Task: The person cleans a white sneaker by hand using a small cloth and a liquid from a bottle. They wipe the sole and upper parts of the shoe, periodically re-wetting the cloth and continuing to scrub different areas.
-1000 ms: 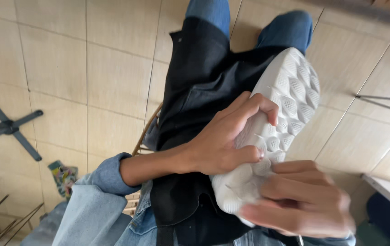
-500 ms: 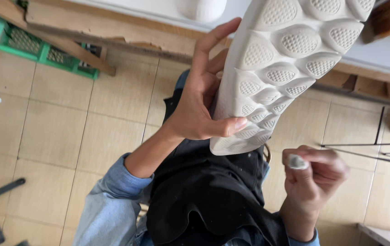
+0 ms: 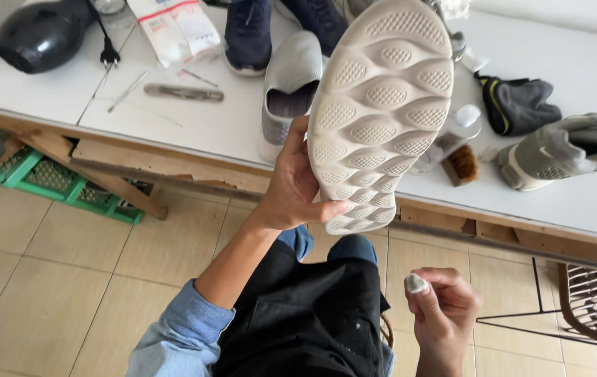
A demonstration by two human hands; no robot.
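My left hand (image 3: 297, 187) grips a pale shoe (image 3: 378, 112) by its heel end and holds it up, sole towards me. The off-white sole is moulded in wavy ridges with dotted pads. My right hand (image 3: 445, 314) is lower right, apart from the shoe, with its fingers pinched on a small grey-white lump (image 3: 415, 283). A black apron (image 3: 305, 321) covers my lap over blue jeans. A matching grey shoe (image 3: 291, 87) stands on the white table (image 3: 577, 66) just behind the raised one.
On the table lie a black hair dryer (image 3: 40, 31), a plug, thin metal tools (image 3: 183, 92), a white packet (image 3: 173, 28), dark blue shoes (image 3: 249, 31), a small brush (image 3: 460, 164), a dark cloth (image 3: 518, 105) and a grey sneaker (image 3: 567, 150). A green crate (image 3: 47, 185) sits underneath; a wire rack (image 3: 595, 300) at right.
My view has tilted up from my lap and the floor to the table. My left hand has raised the shoe. My right hand has come off the sole and dropped away with the small lump.
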